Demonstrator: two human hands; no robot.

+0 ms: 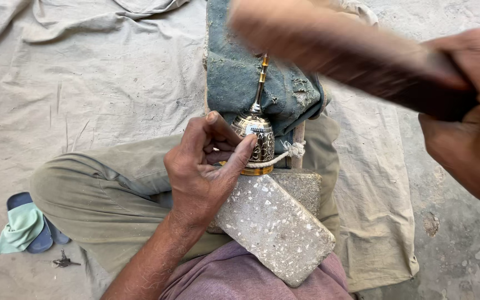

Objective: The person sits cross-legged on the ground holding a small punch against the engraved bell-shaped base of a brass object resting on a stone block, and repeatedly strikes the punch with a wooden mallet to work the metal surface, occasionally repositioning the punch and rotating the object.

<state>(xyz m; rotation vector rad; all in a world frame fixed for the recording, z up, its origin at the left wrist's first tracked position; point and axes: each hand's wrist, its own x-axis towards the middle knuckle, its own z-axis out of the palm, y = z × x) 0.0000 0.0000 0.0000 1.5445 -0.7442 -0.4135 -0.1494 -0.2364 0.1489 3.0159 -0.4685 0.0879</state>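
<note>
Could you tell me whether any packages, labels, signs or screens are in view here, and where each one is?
None can be seen: no package, label, sign or screen.
The only patterned surface is the engraved band on the brass bell, steadied by the left hand on a speckled stone block; it is ornament, not a label.
The right hand holds a blurred wooden mallet above.

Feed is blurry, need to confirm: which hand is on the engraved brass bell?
The left hand, fingers steadying the engraved brass bell on the speckled stone block. The right hand is raised, gripping a motion-blurred wooden mallet.
</note>
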